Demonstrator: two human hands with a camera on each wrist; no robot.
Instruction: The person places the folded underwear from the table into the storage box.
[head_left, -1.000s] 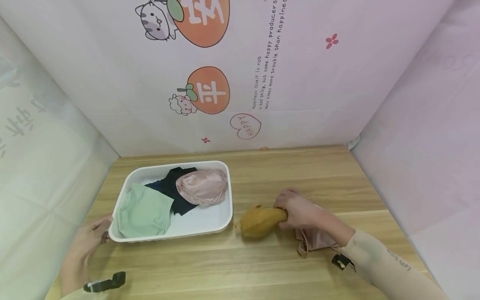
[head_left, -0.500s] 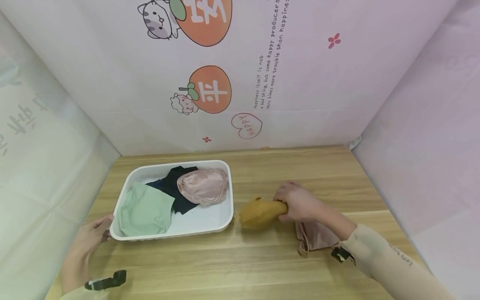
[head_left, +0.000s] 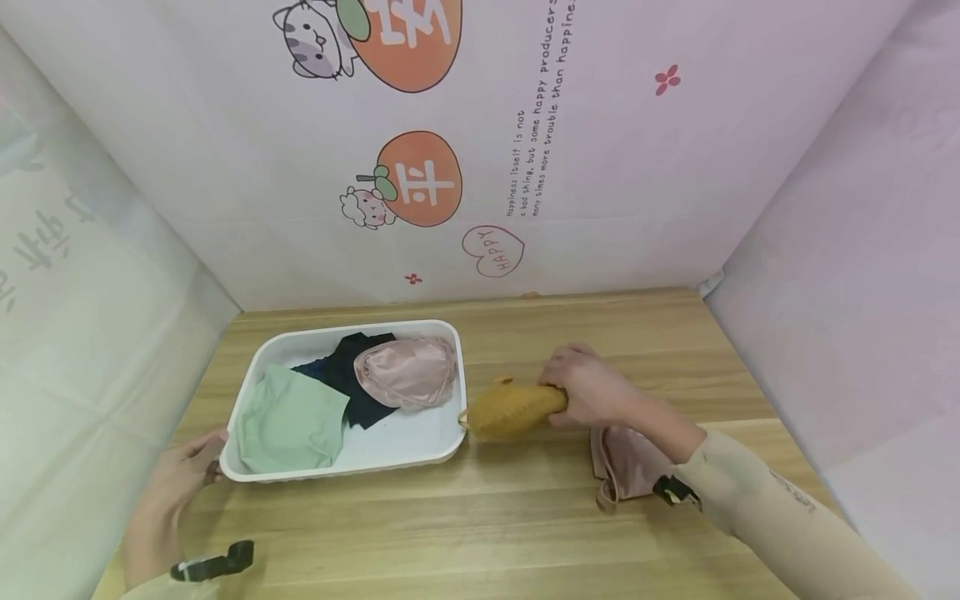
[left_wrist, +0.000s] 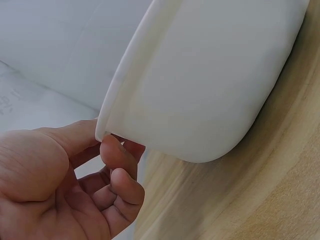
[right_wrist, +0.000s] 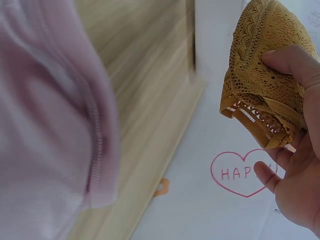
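My right hand (head_left: 588, 387) grips one end of a folded mustard lace bra (head_left: 510, 412), just right of the white plastic tub (head_left: 397, 437). In the right wrist view the thumb presses on the lace (right_wrist: 255, 55) with fingers beneath. My left hand (head_left: 180, 475) pinches the tub's near left corner; the left wrist view shows the thumb over the rim (left_wrist: 117, 80) and fingers curled under it. Inside the tub lie a mint-green garment (head_left: 292, 421), a dark garment (head_left: 352, 375) and a folded pink satin bra (head_left: 408, 373).
Another pink satin garment (head_left: 633, 467), with a thin strap, lies on the wooden table (head_left: 480, 533) under my right forearm. White printed sheeting (head_left: 600, 183) walls the table at the back and both sides.
The right hand has lifted the mustard bra slightly and carried it left and away from me, up to the tub's right rim. The left hand stays on the tub's corner.
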